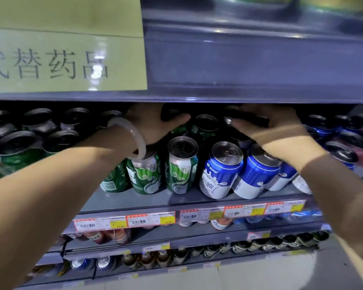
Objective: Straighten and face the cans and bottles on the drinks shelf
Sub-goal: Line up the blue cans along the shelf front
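Note:
On the drinks shelf [132,200] the front row holds green cans [181,170] and blue-and-white cans [220,174], upright and close together. My left hand [153,124], with a pale bangle on the wrist, reaches over the green cans into the back row; its thumb and fingers wrap a dark-topped can [173,113] that is mostly hidden under the upper shelf. My right hand [275,130] reaches over the blue cans. Its fingers curl over the top of another back-row can [247,120], whose body is hidden.
Green cans in black ring carriers [17,143] fill the left of the shelf, blue packs [348,143] the right. The upper shelf edge with a yellow sign [67,59] hangs low over the cans. Price tags [134,221] line the front rail. Bottles [260,245] stand on the shelves below.

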Demonstrator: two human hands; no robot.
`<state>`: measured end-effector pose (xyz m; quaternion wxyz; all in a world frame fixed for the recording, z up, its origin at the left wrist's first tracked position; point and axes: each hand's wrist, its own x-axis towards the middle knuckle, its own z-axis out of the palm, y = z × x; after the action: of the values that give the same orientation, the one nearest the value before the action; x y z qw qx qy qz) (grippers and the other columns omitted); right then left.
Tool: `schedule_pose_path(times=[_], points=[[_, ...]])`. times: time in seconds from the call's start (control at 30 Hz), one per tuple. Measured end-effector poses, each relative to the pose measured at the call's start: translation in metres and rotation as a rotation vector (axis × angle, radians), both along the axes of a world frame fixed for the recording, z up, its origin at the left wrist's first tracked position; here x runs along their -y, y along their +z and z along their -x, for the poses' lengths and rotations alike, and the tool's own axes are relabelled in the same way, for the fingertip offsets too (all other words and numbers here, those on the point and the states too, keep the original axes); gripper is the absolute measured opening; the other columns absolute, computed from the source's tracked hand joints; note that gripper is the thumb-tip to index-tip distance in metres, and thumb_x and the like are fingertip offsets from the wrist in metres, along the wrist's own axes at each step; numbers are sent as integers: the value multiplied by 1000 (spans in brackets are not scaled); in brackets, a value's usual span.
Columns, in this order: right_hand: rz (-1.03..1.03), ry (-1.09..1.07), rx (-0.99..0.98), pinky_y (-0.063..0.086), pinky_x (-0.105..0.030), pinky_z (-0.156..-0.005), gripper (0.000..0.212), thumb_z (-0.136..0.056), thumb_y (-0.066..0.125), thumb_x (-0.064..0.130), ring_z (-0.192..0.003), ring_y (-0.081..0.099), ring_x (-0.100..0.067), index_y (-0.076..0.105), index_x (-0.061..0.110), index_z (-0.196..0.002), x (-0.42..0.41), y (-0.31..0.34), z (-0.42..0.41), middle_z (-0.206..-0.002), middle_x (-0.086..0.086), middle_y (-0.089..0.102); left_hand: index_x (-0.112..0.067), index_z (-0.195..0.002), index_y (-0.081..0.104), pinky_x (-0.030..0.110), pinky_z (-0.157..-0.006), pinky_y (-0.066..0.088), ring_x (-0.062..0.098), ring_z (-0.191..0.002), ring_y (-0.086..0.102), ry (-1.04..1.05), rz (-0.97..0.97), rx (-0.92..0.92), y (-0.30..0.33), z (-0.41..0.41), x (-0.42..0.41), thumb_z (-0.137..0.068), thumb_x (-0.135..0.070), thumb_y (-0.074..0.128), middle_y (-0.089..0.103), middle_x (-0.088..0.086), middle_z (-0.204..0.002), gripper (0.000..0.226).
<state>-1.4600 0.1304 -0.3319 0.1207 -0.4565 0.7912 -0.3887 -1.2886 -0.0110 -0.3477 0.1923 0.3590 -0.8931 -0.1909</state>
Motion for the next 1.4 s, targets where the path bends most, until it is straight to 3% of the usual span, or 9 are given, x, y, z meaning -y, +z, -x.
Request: schedule_pose_path(times=[0.1, 0.23, 0.43, 0.7, 0.9, 1.03, 1.2, 1.3, 1.4], points=[[13, -159, -11, 41, -23, -87, 35, -73, 73, 34, -99, 56, -13, 63, 26, -106, -46, -14, 8, -102, 6, 62, -11, -112, 65, 29, -85, 46, 31, -100, 64, -116, 256, -153, -2, -1, -43, -76, -64, 41, 69, 13, -108, 69], [-64, -69, -309, 27, -9, -83, 55, -59, 82, 37, -99, 41, -7, 64, 23, -109, -79, -35, 2, -94, 23, 49, -18, -116, 60, 40, -101, 35, 30, -111, 56, -298, 299, 177, -12, 23, -69, -62, -75, 48, 61, 6, -120, 79], [-312, -73, -495, 18, -32, -107, 83, -65, 67, 64, -128, 34, -21, 43, 29, -137, -69, -37, 6, -135, 4, 51, -34, -127, 45, 34, -107, 18, 23, -123, 40, -206, 358, 344, -18, 41, -81, -67, -66, 61, 52, -3, -128, 70], [-224, 16, -462, 16, -34, -110, 72, -68, 72, 51, -129, 30, -18, 48, 28, -132, -70, -38, 16, -133, 5, 52, -31, -129, 44, 35, -111, -6, 25, -126, 30, -55, 289, 325, -15, 38, -88, -58, -68, 55, 51, -5, -132, 81], [-187, 69, -420, 25, -32, -108, 70, -63, 77, 39, -124, 33, -18, 54, 22, -127, -71, -34, 22, -124, 4, 57, -29, -128, 46, 37, -114, -3, 26, -125, 32, -34, 258, 301, -13, 37, -88, -65, -57, 65, 51, -5, -132, 72], [-188, 92, -396, 25, -28, -107, 71, -63, 77, 37, -124, 30, -14, 54, 19, -128, -75, -32, 26, -125, 6, 56, -22, -114, 60, 35, -112, -3, 30, -115, 44, -14, 279, 225, -14, 35, -93, -51, -60, 56, 61, 0, -114, 74], [-245, 95, -404, 24, -34, -110, 71, -66, 75, 41, -123, 25, -11, 50, 25, -130, -73, -30, 29, -127, 9, 55, -19, -96, 66, 32, -98, 18, 32, -96, 55, 4, 315, 209, -23, 39, -99, -45, -60, 67, 66, 3, -97, 65], [-279, 74, -427, 25, -38, -109, 63, -67, 74, 41, -124, 27, -17, 52, 28, -124, -70, -29, 30, -123, 6, 57, -22, -82, 66, 31, -84, 24, 30, -81, 59, 27, 376, 182, -25, 37, -106, -43, -65, 56, 67, 0, -80, 59], [-361, 54, -442, 27, -41, -108, 61, -68, 73, 42, -125, 30, -23, 52, 27, -123, -62, -25, 30, -121, 0, 57, -21, -88, 67, 34, -81, 41, 31, -76, 62, 14, 369, 158, -26, 31, -113, -44, -64, 58, 66, 1, -78, 62]])
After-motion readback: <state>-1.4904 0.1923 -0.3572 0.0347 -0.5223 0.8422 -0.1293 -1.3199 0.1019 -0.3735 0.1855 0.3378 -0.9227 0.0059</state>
